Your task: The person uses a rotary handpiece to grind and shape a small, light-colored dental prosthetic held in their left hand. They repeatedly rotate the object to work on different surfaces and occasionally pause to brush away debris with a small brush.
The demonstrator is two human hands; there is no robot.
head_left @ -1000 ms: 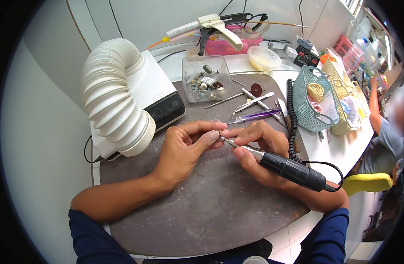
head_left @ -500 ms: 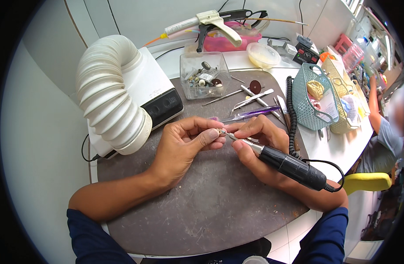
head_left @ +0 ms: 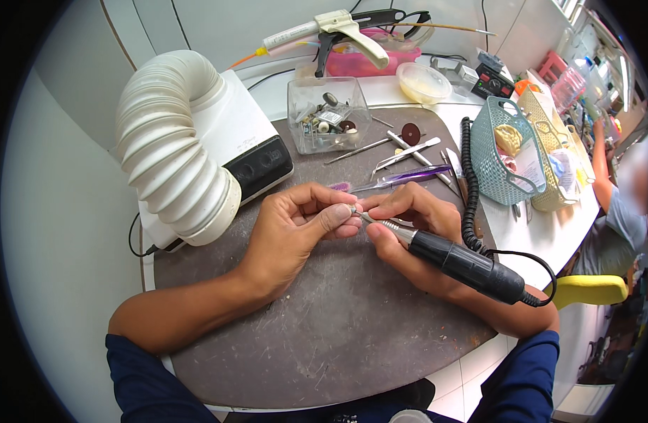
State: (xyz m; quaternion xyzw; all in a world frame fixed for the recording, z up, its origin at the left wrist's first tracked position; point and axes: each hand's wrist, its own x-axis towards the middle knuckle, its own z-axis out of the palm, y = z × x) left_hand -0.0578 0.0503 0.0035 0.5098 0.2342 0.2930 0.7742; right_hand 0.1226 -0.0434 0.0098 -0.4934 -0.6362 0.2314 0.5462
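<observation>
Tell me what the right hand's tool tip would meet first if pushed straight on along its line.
The right hand aims the rotary tool up-left; its tip meets the left hand's fingertips almost at once. Whether a small piece sits pinched there is too small to tell.

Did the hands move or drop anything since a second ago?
Hardly anything changed. The left hand still pinches a tiny piece at its fingertips, and the right hand still holds the black-and-silver rotary handpiece, tip against that piece. Nothing was picked up or let go. The white ribbed suction hose, clear plastic box and teal basket stayed put.
</observation>
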